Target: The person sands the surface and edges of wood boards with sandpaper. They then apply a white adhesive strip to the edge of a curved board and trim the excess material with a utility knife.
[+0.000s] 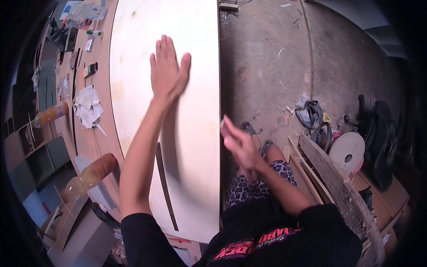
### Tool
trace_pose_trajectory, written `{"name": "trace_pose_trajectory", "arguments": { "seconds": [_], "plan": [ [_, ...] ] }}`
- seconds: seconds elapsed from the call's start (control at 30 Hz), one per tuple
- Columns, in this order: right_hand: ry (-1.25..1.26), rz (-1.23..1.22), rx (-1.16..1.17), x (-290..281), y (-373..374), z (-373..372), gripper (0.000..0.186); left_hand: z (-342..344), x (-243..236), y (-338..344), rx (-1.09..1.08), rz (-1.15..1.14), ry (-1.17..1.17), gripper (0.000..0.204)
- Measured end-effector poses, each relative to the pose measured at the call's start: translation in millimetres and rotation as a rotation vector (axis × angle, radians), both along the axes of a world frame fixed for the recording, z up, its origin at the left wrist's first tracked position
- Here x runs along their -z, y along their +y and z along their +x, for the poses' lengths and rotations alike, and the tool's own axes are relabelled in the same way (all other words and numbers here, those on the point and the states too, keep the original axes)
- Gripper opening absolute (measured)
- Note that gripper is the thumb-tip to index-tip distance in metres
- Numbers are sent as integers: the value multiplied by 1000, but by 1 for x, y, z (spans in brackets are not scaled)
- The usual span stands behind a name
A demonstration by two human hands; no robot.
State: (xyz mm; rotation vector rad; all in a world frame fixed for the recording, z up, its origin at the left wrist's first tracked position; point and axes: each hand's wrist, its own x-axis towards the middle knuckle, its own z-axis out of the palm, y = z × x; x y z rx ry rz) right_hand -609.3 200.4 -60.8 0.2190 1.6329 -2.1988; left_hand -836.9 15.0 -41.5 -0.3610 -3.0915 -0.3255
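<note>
I'm holding my left hand [169, 75] open, the pale board [198, 98] beneath it perhaps needing steadying, while my right hand [244, 149] is hovering nearer me, grip too blurred to tell.

Long pale wooden board [200, 133], lying flat; narrow dark strip [166, 187], toward its near end

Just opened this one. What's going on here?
A person in a black shirt has an open left hand laid out flat on or just over a long, pale wooden panel. The right hand is off the panel's right edge, fingers partly curled; whether it grips something small is too blurred to tell. A thin dark strip or slot shows on the panel's near part, and a crumpled white cloth lies to its left.
</note>
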Motion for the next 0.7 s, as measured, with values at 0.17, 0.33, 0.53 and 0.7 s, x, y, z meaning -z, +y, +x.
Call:
{"name": "trace_pose_trajectory", "arguments": {
  "seconds": [0.17,0.33,0.53,0.7],
  "plan": [
    [-32,89,-48,-11,-2,23,67,-82,9,4,-23,0,110,80],
    [-51,34,2,-7,8,-53,65,-80,17,3,-20,2,161,80],
    [-79,6,14,-12,26,-140,68,-82,6,11,-59,-43,71,79],
    [-89,55,-10,-23,38,-190,70,-83,6,10,-39,-63,48,77]
  ]
}}
